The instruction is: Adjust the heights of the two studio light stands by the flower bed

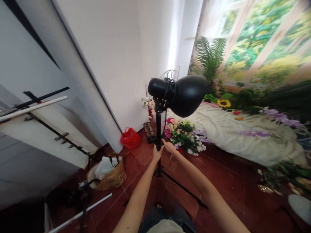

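A black studio light with a wide reflector sits on top of a black light stand in front of me. Its cable is coiled around the lamp's neck, and the reflector points to the right. My left hand is wrapped around the stand's pole just below a collar. At the collar's right side, the fingers of my right hand are closed on what looks like its tightening knob, partly hidden by the fingers. Below, the stand's legs spread over the red tiled floor.
Artificial flowers stand close behind the pole, beside a draped cream cloth. A red bag and a woven basket are on the floor to the left. Another stand with a crossbar rises at far left. A wall closes off the back.
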A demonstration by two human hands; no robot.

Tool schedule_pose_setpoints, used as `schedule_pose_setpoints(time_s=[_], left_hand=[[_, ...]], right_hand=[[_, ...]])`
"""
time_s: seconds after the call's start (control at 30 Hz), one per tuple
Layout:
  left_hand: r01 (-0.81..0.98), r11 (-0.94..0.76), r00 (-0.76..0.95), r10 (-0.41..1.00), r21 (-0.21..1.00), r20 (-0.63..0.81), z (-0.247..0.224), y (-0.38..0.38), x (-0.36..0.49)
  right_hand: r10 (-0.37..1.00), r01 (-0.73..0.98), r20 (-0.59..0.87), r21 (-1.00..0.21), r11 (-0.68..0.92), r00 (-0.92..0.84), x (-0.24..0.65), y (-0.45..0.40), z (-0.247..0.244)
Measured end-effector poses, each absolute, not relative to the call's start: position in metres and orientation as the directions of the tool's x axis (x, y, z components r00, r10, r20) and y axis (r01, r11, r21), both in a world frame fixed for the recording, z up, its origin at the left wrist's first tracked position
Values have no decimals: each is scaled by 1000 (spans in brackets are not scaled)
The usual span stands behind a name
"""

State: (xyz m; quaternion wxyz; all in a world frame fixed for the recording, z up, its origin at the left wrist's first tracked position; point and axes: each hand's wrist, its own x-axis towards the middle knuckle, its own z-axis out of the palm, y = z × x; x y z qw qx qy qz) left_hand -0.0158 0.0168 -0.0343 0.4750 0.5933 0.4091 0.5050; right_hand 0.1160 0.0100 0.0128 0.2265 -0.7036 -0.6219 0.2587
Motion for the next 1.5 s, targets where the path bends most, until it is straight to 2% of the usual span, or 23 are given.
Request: schedule_pose_setpoints(time_s=[0.17, 0.3, 0.4, 0.47, 0.6, 0.73, 0.8, 0.9, 1.0, 1.13, 1.23, 1.3, 1.5], left_hand=[[94, -249, 206, 952, 964, 226, -31, 17, -18], [196, -250, 177, 960, 948, 217, -24, 11, -15], [250, -264, 168, 959, 931, 227, -18, 6, -10], [299, -246, 149, 966, 922, 210, -12, 4, -5], [467, -171, 84, 985, 868, 149, -5, -9, 3], [642, -185, 5, 971, 744, 238, -20, -50, 9], [697, -92, -7, 991, 711, 136, -42, -91, 16], [747, -79, 202, 973, 660, -111, -87, -180, 39], [741, -211, 527, 771, 638, -357, -132, -289, 84], [625, -437, 780, 392, 647, -488, -169, -424, 165], [500, -527, 858, 195, 687, -474, -175, -494, 226], [436, -524, 885, 101, 732, -455, -172, -526, 265], [462, -355, 869, -4, 813, -495, -149, -564, 364]], right_hand=[[980, 606, -183, -771, -196, 83, 119, -41, -12], [955, 588, -291, -762, -271, 62, 138, -121, -38], [895, 493, -424, -754, -434, 139, 159, -194, -59], [866, 414, -454, -762, -498, 207, 174, -244, -70], [750, 82, -555, -782, -618, 359, 207, -346, -77], [620, -199, -583, -792, -577, 525, 241, -447, -75], [570, -268, -576, -802, -534, 586, 258, -496, -76], [524, -323, -545, -828, -459, 654, 282, -562, -82], [485, -353, -526, -843, -406, 698, 304, -618, -88], [440, -383, -507, -858, -344, 741, 333, -676, -91], [416, -405, -493, -869, -285, 764, 353, -709, -87], [401, -412, -485, -874, -258, 777, 365, -728, -84], [320, -440, -491, -870, -221, 810, 402, -759, -77]])
